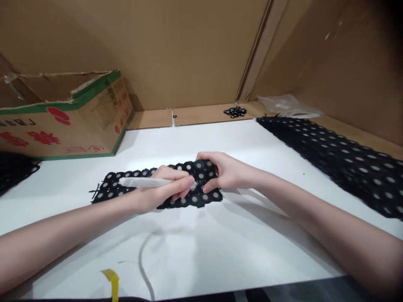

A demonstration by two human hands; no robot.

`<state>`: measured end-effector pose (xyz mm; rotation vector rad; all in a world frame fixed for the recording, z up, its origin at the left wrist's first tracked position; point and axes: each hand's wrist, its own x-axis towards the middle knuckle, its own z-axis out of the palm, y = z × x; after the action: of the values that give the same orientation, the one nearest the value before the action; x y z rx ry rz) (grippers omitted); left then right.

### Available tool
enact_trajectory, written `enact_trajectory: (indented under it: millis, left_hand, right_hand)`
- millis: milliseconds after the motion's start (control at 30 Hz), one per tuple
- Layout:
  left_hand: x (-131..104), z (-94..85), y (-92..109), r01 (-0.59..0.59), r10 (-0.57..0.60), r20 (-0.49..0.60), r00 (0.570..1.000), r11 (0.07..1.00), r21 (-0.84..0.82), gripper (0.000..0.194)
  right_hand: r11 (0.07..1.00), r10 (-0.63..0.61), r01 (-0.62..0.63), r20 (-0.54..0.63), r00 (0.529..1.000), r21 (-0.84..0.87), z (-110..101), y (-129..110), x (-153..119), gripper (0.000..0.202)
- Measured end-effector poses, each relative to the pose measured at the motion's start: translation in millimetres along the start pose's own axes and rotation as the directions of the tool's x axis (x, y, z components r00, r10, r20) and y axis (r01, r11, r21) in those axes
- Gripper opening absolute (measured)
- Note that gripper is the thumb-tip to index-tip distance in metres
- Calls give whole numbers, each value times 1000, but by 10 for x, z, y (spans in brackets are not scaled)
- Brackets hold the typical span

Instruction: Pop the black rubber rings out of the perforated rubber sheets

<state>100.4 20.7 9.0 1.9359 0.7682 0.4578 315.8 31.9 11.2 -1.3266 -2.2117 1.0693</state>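
Sheet (189,200) of black rings filled with pale discs lay, in the head view, on the white table (239,247) squarely in front of the person, its long axis running left to right and its near and far edges roughly parallel to the line between the two hands. The left hand (173,184) was over the middle of it, fingers and thumb closed around a white pen-like tool (141,182) — the tool lay nearly along that same long axis, its blunt end toward the left and its other end pointing toward the right hand (222,170), though what its tip touched could not be made out. The right hand was nearest the right end and gripped it, thumb on the upper face and fingers at the far edge; how far they reached underneath was hidden. So the gripped end lay just to the right of the left hand's fingertips, with only a few discs between, while the left end stretched away behind the left wrist, untouched. Well to the right lay a larger black sheet (340,155); beyond, a small pile of black rings (235,111) — and, at far left, a cardboard box (97,113)
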Motion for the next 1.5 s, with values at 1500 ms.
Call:
enact_trajectory:
  millis: [1500]
  left_hand:
    - [-4, 84, 66, 8, -7, 29, 1000, 999, -37, 43]
  right_hand:
    - [998, -33, 34, 22, 999, -52, -24, -6, -8, 46]
